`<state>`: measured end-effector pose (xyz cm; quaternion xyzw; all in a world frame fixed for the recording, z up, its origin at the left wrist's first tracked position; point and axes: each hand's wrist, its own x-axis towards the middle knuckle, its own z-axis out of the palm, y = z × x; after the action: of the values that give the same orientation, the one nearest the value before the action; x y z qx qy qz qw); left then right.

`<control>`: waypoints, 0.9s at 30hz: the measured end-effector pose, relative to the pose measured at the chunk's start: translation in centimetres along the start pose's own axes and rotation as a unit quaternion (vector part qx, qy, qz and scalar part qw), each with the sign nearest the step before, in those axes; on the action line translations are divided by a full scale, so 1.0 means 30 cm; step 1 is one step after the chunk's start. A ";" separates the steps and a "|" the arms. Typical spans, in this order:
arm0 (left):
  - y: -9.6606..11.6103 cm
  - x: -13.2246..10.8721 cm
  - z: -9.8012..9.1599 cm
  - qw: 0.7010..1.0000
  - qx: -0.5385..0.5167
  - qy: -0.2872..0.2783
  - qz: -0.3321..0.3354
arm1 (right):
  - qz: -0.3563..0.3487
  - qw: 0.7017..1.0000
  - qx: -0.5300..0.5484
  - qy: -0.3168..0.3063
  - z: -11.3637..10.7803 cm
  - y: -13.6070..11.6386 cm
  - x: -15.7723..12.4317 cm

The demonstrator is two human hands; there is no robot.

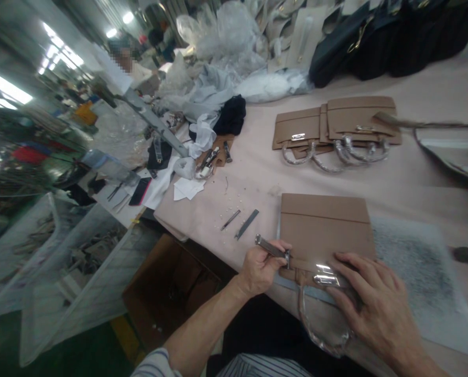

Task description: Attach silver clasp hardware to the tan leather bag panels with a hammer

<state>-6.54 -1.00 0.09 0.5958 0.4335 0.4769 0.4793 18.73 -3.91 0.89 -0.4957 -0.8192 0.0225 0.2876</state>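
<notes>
In front of me a tan handbag panel lies on the table, with a plastic-wrapped handle hanging toward me. My left hand is closed on a short grey-brown strap-like piece with metal at both ends. One of those ends meets the panel's left edge. My right hand rests on the panel's right side with its fingers stretched out. Beside its fingertips sits a shiny metal clasp plate. Whatever lies beneath the right palm is partly hidden.
A thin pointed tool and a flat grey strip lie left of the panel, among tiny bits. Further back are more tan panels, dark bags and plastic wrapping. An open carton stands below the table edge.
</notes>
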 end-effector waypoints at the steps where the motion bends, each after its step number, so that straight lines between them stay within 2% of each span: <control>1: 0.000 0.001 0.003 1.000 0.002 0.006 0.008 | 0.001 1.000 -0.001 0.000 0.001 0.000 -0.001; 8: 0.001 -0.005 0.017 0.999 0.018 0.034 0.011 | 0.009 1.000 0.005 -0.005 0.004 0.005 -0.009; 16: 0.019 0.023 -0.004 0.995 0.079 -0.034 0.059 | 0.016 1.000 0.014 -0.004 0.005 0.002 -0.005; 21: 0.012 0.020 0.011 0.993 0.088 -0.006 0.084 | 0.012 1.000 0.013 -0.002 0.006 0.004 -0.006; 27: -0.020 -0.013 0.033 0.993 0.048 0.010 0.110 | 0.021 1.000 0.014 -0.004 0.009 0.004 -0.009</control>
<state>-5.66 -1.44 -0.63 0.6574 0.3925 0.5117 0.3899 18.80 -4.00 0.51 -0.5088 -0.8090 0.0422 0.2913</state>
